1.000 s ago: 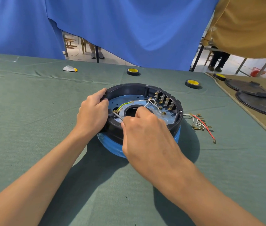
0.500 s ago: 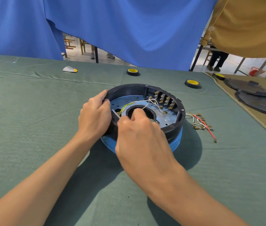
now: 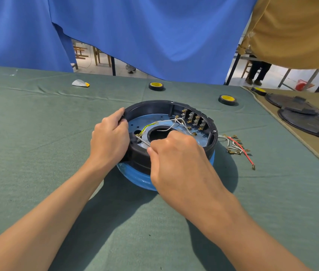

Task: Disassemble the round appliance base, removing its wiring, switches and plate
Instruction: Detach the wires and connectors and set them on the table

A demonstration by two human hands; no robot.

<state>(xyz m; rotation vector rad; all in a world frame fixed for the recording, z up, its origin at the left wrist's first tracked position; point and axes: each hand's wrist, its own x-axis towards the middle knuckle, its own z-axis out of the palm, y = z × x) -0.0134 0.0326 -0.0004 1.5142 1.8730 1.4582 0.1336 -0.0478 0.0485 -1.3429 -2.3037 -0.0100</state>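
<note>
The round black base (image 3: 174, 108) sits open side up in the middle of the green-covered desk (image 3: 37, 133), with its blue underside showing at the near edge. The left hand (image 3: 108, 141) grips the base's left wall, fingers curled over the rim and thumb lying along it. I take that as bracing, so the shell won't slide or lift when something inside is tugged. The right hand (image 3: 176, 159) is bunched tight over the near rim. Its fingertips pinch a white wire (image 3: 144, 142) that runs low across the plate to a fitting on the inner left wall, just beside the left hand. It looks as if the wire's end is being worked off that fitting, though the joint itself is too small to make out.

Inside, the silvery plate (image 3: 141, 122) with its big centre hole lies flat in the shell. A green-and-yellow wire (image 3: 149, 126) curves across it. More white leads loop to the row of switches (image 3: 193, 119) against the far right wall, so a fair part of the stripping is left to do. A bundle of loose wires (image 3: 235, 145), one of them red, lies on the cloth just right of the base, likely put there to keep removed parts apart. A tape roll (image 3: 156, 86) sits behind the base, and dark round lids (image 3: 311, 122) lie well off to the right.
</note>
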